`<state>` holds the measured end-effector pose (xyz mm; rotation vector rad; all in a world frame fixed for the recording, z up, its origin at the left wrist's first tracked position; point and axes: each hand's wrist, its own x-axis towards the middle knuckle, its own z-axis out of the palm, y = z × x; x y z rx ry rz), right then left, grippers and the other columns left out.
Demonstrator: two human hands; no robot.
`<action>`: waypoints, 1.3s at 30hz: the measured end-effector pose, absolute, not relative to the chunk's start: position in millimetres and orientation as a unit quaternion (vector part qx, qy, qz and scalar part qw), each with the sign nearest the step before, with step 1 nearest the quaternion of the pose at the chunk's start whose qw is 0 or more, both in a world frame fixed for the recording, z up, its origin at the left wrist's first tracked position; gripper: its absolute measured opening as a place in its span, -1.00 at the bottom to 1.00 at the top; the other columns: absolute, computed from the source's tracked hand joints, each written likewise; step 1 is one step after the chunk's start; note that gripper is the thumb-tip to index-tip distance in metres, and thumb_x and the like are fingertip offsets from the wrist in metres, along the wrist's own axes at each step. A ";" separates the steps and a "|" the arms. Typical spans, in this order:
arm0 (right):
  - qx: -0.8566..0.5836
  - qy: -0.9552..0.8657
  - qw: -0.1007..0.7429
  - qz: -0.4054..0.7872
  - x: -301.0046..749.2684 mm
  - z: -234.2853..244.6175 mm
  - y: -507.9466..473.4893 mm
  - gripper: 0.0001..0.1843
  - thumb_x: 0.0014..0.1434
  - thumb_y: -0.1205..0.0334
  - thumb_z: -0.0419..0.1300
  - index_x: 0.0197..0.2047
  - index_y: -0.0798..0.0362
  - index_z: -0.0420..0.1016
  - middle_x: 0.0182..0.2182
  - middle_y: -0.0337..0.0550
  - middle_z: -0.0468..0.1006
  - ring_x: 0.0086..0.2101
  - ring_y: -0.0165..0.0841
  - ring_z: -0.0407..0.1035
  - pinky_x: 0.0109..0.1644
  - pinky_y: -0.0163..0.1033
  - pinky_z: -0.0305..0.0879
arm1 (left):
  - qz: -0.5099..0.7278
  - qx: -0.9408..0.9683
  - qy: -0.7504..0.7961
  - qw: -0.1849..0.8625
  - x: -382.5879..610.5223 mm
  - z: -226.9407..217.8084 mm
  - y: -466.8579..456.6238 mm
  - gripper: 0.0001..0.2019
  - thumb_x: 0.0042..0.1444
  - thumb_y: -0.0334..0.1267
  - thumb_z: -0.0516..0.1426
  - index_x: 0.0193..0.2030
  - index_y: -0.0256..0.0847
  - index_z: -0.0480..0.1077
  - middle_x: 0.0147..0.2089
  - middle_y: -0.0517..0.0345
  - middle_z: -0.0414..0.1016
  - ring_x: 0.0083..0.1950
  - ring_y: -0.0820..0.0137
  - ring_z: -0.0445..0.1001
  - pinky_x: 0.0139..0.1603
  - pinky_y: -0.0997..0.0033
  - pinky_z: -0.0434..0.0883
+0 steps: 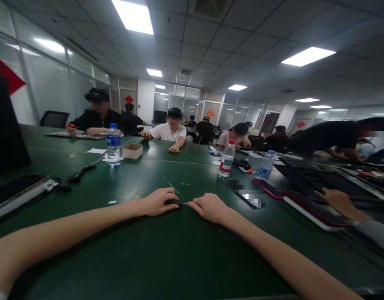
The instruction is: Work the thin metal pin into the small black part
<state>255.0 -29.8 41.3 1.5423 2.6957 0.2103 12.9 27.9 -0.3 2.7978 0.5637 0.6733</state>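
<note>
Over the green table [148,258], my left hand [159,202] is closed round a small black object [175,202], most of which its fingers hide. A thin, pale, rod-like piece [183,203] sticks out to the right of the black object, toward my other hand. My right hand [209,207] is curled with its fingers together, its tips at the end of that thin piece. Whether it pinches the piece is too small to tell. Just beyond my left fingers lies a narrow clear strip [173,187].
Bottles [113,146] [227,159] [264,166] and an open cardboard box [132,151] stand farther back. Phones [248,193] [270,188] lie to the right, near a co-worker's hand [342,204]. At left is a flat device [20,193] with black cables [76,177]. Several people sit across the table.
</note>
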 end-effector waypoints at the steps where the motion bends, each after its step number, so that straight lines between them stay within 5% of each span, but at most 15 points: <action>1: 0.497 0.865 0.015 0.065 254.3 42.0 -30.4 -0.30 0.34 -0.19 -0.28 -0.28 0.05 0.56 -0.40 -0.07 0.58 -0.41 -0.33 0.45 -0.30 -0.31 0.26 | 0.231 0.948 0.192 0.103 13.2 -1.0 28.5 -0.71 0.26 -0.11 0.04 -0.03 -0.22 0.43 -0.18 0.06 0.36 -0.21 0.40 0.38 -0.19 0.45 0.33; 14: 0.486 0.872 -0.008 0.053 252.4 45.8 -36.6 -0.54 0.38 -0.03 -0.16 -0.20 0.03 0.47 -0.38 -0.14 0.53 -0.42 -0.39 0.39 -0.31 -0.35 0.20 | 0.238 0.940 0.238 0.061 13.0 -8.3 31.5 -0.67 0.26 -0.06 0.04 0.07 -0.13 0.40 -0.04 0.03 0.44 -0.07 0.32 0.44 -0.06 0.35 0.40; 39: 0.420 0.898 -0.114 0.065 261.2 31.8 -29.2 -0.56 0.38 0.06 -0.11 -0.28 0.10 0.50 -0.35 -0.14 0.49 -0.40 -0.45 0.33 -0.28 -0.36 0.18 | 0.276 0.933 0.208 0.099 6.9 -6.5 31.9 -0.68 0.26 -0.11 0.06 0.09 -0.16 0.36 -0.05 0.06 0.51 -0.10 0.39 0.49 -0.05 0.43 0.41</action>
